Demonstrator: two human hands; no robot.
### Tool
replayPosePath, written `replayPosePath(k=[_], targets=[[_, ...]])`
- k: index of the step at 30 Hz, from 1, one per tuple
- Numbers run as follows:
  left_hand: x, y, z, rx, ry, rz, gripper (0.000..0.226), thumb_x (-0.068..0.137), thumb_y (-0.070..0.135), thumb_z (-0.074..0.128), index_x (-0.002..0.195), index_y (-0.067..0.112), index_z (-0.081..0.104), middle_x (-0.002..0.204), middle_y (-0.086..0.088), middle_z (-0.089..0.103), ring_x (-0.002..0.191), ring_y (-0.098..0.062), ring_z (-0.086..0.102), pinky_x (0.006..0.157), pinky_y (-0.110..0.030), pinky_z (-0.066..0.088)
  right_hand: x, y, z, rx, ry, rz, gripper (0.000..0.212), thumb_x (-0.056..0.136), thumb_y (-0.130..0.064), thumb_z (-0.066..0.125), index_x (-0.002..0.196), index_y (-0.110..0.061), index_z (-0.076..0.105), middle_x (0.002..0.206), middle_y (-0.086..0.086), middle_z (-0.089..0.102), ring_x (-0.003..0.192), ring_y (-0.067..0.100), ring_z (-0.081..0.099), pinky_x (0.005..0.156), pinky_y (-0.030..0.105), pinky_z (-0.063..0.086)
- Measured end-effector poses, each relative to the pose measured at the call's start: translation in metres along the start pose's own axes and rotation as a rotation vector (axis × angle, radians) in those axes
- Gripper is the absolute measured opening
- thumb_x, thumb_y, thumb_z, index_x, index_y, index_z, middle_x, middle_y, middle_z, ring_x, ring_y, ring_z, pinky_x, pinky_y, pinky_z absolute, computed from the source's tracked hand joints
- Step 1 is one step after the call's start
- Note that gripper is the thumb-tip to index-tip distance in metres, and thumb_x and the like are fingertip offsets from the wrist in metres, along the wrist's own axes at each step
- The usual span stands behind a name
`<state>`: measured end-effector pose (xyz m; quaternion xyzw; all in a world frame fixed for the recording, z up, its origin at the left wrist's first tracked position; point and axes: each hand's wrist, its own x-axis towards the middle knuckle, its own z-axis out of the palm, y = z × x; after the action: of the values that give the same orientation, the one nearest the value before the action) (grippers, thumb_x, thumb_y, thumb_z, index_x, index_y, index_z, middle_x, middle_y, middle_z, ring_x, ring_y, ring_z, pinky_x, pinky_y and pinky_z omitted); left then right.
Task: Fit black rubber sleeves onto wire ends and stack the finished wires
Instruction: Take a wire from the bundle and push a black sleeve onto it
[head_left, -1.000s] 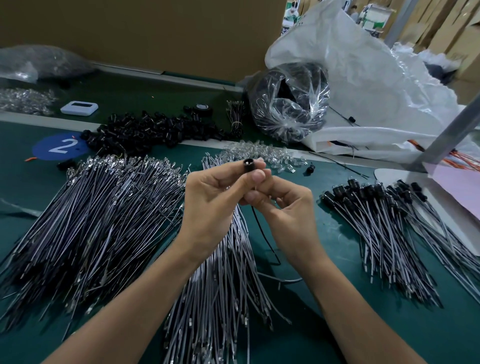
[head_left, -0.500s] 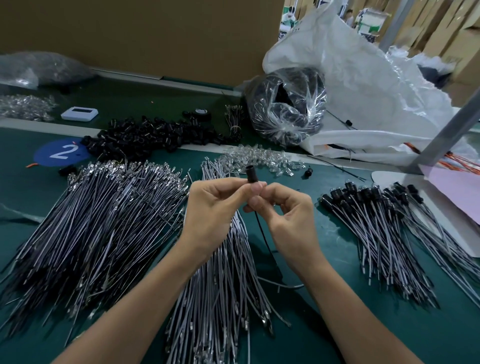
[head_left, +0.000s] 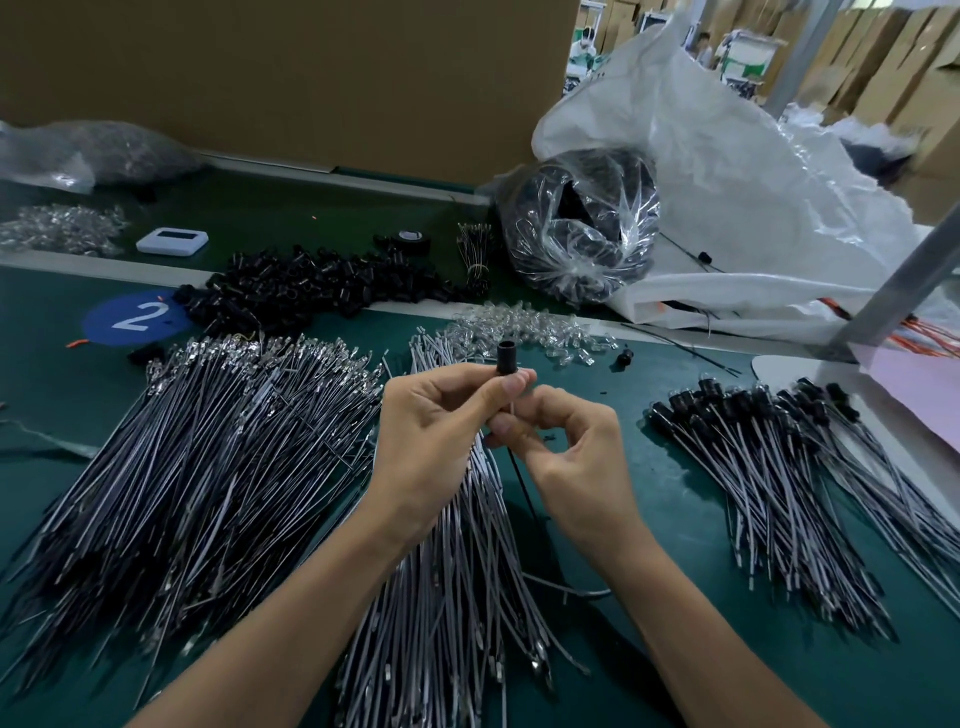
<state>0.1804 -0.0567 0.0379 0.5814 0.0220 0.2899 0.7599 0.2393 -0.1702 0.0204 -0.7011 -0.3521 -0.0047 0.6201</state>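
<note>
My left hand (head_left: 431, 431) pinches the black rubber sleeve (head_left: 507, 357), left of the finished wires (head_left: 769, 467); my right hand (head_left: 571, 452) pinches its wire (head_left: 522, 483) beneath. The sleeve has risen above my fingertips (head_left: 514, 385), so it is probably nearly seated.

Bare mat (head_left: 675, 519) beside finished wires (head_left: 779, 493)

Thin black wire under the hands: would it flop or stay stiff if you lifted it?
Probably floppy: the thin black wire hangs in a loose curve below the right hand. Likely very light too, since a small pinch alone holds it up.
</note>
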Motion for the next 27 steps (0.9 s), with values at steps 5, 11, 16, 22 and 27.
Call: replayPosePath(k=[5, 11, 16, 22, 27], targets=[[0.001, -0.004, 0.001, 0.002, -0.021, -0.138, 0.022, 0.069, 0.025, 0.076, 0.089, 0.015, 0.078, 0.085, -0.009, 0.077, 0.079, -0.019, 0.074, 0.069, -0.024, 0.058, 0.000, 0.004, -0.004, -0.196, 0.012, 0.015, 0.020, 0.078, 0.001, 0.075, 0.073, -0.018, 0.074, 0.073, -0.006, 0.070, 0.073, 0.009, 0.066, 0.073, 0.025, 0.052], [0.008, -0.008, -0.004, -0.001, 0.164, -0.210, 0.012, 0.083, 0.011, 0.072, 0.095, 0.009, 0.071, 0.077, -0.011, 0.076, 0.069, -0.019, 0.074, 0.065, -0.024, 0.058, 0.024, -0.001, -0.019, -0.384, -0.017, 0.071, 0.024, 0.096, -0.028, 0.061, 0.082, -0.017, 0.077, 0.074, -0.011, 0.073, 0.068, 0.007, 0.068, 0.067, 0.030, 0.056], [0.011, -0.009, -0.013, 0.202, 0.079, -0.266, 0.010, 0.090, 0.023, 0.066, 0.097, 0.017, 0.067, 0.080, -0.006, 0.076, 0.058, -0.023, 0.071, 0.059, -0.035, 0.060, 0.080, 0.023, -0.042, -1.000, -0.092, 0.175, 0.045, 0.082, 0.008, 0.053, 0.114, -0.019, 0.070, 0.117, 0.006, 0.068, 0.105, 0.026, 0.061, 0.086, 0.039, 0.053], [0.012, -0.013, -0.015, 0.338, -0.104, -0.304, 0.010, 0.100, 0.012, 0.054, 0.100, 0.021, 0.059, 0.078, 0.000, 0.075, 0.067, -0.009, 0.069, 0.064, -0.020, 0.056, 0.093, 0.051, -0.054, -1.069, -0.140, 0.107, 0.037, 0.085, 0.011, 0.055, 0.111, -0.009, 0.073, 0.117, 0.011, 0.063, 0.100, 0.033, 0.061, 0.082, 0.039, 0.051], [0.012, -0.010, -0.015, 0.160, -0.062, -0.284, 0.017, 0.099, 0.017, 0.053, 0.114, 0.016, 0.046, 0.085, -0.004, 0.077, 0.070, -0.017, 0.072, 0.072, -0.024, 0.058, 0.100, 0.055, -0.062, -1.119, -0.176, 0.143, 0.015, 0.090, -0.001, 0.060, 0.099, -0.006, 0.070, 0.109, 0.010, 0.062, 0.095, 0.031, 0.060, 0.074, 0.034, 0.046]])
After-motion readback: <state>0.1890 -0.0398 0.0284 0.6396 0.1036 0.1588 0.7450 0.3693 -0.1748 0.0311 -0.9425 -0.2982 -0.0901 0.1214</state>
